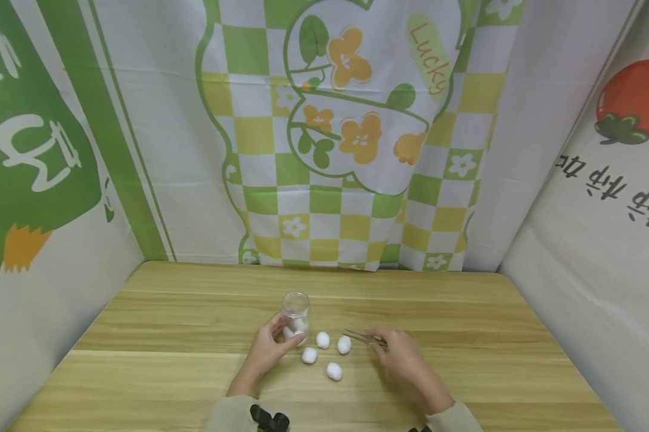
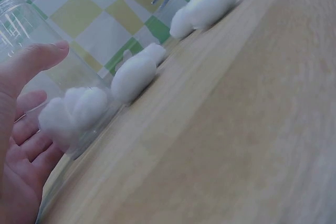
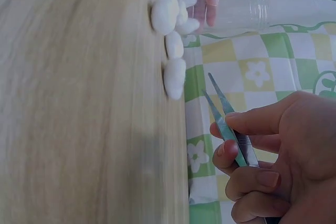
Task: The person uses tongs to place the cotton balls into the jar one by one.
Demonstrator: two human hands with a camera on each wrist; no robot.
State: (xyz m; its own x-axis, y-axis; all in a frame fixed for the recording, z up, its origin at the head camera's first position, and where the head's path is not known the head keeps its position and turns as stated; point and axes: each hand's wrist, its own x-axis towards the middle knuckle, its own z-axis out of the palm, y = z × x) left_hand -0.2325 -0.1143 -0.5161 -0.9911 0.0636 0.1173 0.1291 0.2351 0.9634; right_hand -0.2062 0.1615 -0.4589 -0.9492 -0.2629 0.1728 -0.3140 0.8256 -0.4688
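Observation:
My left hand (image 1: 264,353) holds a clear jar (image 1: 296,313) upright on the table, thumb on the near side and fingers behind. No lid shows on its mouth. Inside, low down, lie a few white cotton balls (image 2: 73,109). Several more cotton balls (image 1: 334,371) are spread on the wood between the jar and my right hand (image 1: 403,355). That hand pinches metal tweezers (image 3: 222,121) between thumb and fingers. Their tips are apart with nothing between them, just beyond the rightmost cotton ball (image 1: 344,345) in the head view.
The wooden table (image 1: 465,318) reaches back to a patterned green and white cloth (image 1: 324,228). White printed cloths hang along the left and right sides. A small black device (image 1: 270,418) sits at the left sleeve.

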